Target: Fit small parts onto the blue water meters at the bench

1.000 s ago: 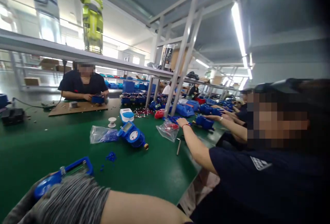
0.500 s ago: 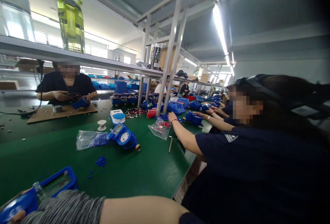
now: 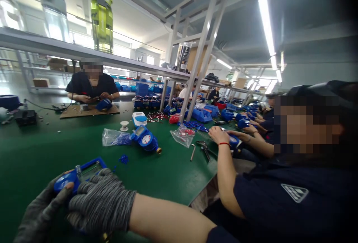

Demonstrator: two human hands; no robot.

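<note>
At the lower left, a blue water meter with a rectangular window frame is between my two gloved hands. My left hand, in a grey glove with a bare thumb tip, wraps its near left side. Across the window frame and body lies my right hand, in a striped grey glove, its fingers curled over the meter. My palms hide much of the body; a brass end peeks out below. Beyond my hands is a small pile of blue bits. Another blue water meter with a brass end lies on the green table.
Behind that meter are a plastic bag, a white spool and a blue-white box. Pliers and a hex key lie to the right, near a co-worker's hand. Another person sits opposite. A shelf holds bottles.
The view has swung left and down, so both my hands and the meter show more fully. The co-worker on the right has drawn a hand back to a blue meter.
</note>
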